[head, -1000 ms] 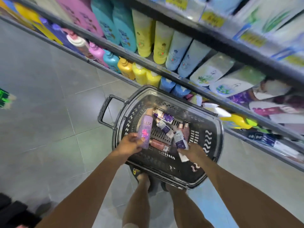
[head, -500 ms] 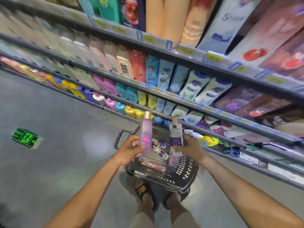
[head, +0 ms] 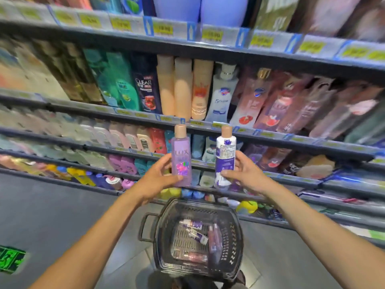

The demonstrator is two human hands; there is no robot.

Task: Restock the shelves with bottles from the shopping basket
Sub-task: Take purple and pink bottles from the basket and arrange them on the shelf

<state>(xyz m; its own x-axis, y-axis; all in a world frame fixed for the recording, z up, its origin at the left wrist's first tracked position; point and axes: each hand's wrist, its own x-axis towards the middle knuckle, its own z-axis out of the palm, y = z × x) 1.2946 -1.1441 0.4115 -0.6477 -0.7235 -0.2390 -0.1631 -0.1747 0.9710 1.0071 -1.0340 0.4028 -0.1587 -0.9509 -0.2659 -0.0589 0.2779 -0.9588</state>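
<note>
Shelves packed with stocked bottles; basket on grey tiled floor.

I see the left hand and right hand bare, both forearms uncovered; dark footwear below, blurred.

Both bottles, purple and white, lifted from basket toward shelves.

bright even light, blurred edges, fisheye distortion
</note>
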